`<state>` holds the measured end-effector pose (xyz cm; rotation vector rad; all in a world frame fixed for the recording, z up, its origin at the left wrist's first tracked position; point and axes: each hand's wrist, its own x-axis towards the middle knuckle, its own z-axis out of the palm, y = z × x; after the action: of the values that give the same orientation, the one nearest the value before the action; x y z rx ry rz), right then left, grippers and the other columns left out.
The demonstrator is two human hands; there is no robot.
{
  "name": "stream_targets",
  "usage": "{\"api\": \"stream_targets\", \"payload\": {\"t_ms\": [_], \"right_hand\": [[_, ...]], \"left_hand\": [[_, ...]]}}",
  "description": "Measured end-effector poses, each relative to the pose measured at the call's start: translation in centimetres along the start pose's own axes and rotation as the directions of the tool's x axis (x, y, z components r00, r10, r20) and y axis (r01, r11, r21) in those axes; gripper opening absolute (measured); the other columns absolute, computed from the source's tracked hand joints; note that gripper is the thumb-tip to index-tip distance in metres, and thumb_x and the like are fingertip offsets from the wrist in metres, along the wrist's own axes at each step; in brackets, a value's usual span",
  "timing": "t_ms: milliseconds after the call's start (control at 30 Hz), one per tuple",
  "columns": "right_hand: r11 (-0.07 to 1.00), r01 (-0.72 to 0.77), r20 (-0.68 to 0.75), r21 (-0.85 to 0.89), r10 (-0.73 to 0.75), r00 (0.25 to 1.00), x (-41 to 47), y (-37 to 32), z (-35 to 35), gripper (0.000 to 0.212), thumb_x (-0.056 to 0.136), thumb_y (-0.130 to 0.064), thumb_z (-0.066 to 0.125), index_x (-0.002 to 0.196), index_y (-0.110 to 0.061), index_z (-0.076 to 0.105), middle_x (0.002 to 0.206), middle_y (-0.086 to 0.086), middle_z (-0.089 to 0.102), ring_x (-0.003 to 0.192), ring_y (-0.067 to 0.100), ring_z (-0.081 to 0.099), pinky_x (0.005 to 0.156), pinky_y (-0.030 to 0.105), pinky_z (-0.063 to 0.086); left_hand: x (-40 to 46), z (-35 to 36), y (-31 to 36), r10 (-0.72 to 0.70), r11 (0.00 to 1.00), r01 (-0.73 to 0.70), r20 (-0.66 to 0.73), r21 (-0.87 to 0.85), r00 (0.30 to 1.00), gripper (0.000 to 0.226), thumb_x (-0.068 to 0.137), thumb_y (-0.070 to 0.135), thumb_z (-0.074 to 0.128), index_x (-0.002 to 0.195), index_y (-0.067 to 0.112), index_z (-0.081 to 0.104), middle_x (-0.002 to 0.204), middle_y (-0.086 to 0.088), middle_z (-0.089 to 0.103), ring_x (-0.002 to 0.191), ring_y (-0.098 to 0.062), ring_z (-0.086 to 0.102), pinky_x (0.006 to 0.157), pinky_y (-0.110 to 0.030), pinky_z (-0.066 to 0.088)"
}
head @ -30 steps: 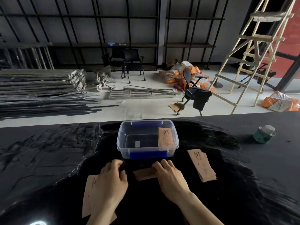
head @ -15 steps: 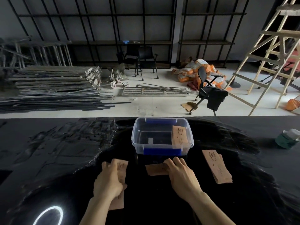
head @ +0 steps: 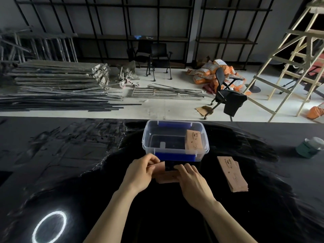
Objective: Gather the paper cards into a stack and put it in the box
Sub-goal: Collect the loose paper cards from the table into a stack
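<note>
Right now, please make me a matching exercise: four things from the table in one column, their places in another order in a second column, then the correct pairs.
Things
1. clear box
2. loose card pile
3. green jar
4. cards between the hands

Places
A. far right of the table
B. just right of the right hand
C. directly in front of the box
D. middle of the table, beyond both hands

Pairs: 1-D, 2-B, 3-A, 4-C

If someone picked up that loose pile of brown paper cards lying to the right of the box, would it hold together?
Probably not well. The pile of brown paper cards is already fanned, edges stepped, so cards would likely slide apart unless pinched firmly. They look thin and flat, so probably light and somewhat bendy. On the glossy black table a push may scatter them.
</note>
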<state>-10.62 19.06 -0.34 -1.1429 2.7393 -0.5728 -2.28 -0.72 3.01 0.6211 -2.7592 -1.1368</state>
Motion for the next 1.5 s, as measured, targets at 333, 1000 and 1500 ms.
{"api": "stream_targets", "payload": {"t_ms": [333, 1000, 1500], "right_hand": [[0.997, 0.008, -0.047, 0.076, -0.004, 0.999, 0.2, -0.3, -0.3, 0.048, 0.100, -0.022, 0.062, 0.144, -0.028, 0.047, 0.136, -0.005, 0.061, 0.118, 0.017, 0.057, 0.091, 0.030, 0.054], [0.999, 0.011, -0.103, 0.048, -0.006, 0.995, 0.3, -0.3, 0.5, 0.029, 0.101, -0.022, 0.059, 0.130, -0.021, 0.056, 0.118, 0.002, 0.061, 0.108, 0.025, 0.060, 0.076, 0.041, 0.059], [0.996, 0.046, -0.069, 0.081, -0.040, 0.997, 0.3, -0.6, 0.8, 0.031, 0.100, -0.023, 0.062, 0.129, -0.025, 0.052, 0.118, -0.001, 0.057, 0.106, 0.021, 0.058, 0.075, 0.036, 0.059]], "left_hand": [[0.0, 2.6, 2.7, 0.143, 0.990, -0.143, 0.114, -0.004, 0.983, 0.031, 0.099, 0.010, 0.058, 0.125, 0.027, 0.062, 0.127, 0.010, 0.067, 0.117, -0.008, 0.064, 0.100, -0.022, 0.050], [-1.9, 1.1, -3.6, -0.088, 0.981, 0.141, -0.338, 0.134, 0.937, 0.050, 0.084, 0.024, 0.069, 0.131, 0.025, 0.053, 0.126, 0.002, 0.066, 0.116, -0.021, 0.062, 0.100, -0.043, 0.051], [-1.4, -0.3, -4.3, -0.009, 1.000, 0.014, -0.196, 0.020, 0.980, 0.037, 0.092, 0.004, 0.064, 0.109, 0.036, 0.070, 0.105, 0.015, 0.065, 0.092, -0.006, 0.067, 0.083, -0.030, 0.057]]}}
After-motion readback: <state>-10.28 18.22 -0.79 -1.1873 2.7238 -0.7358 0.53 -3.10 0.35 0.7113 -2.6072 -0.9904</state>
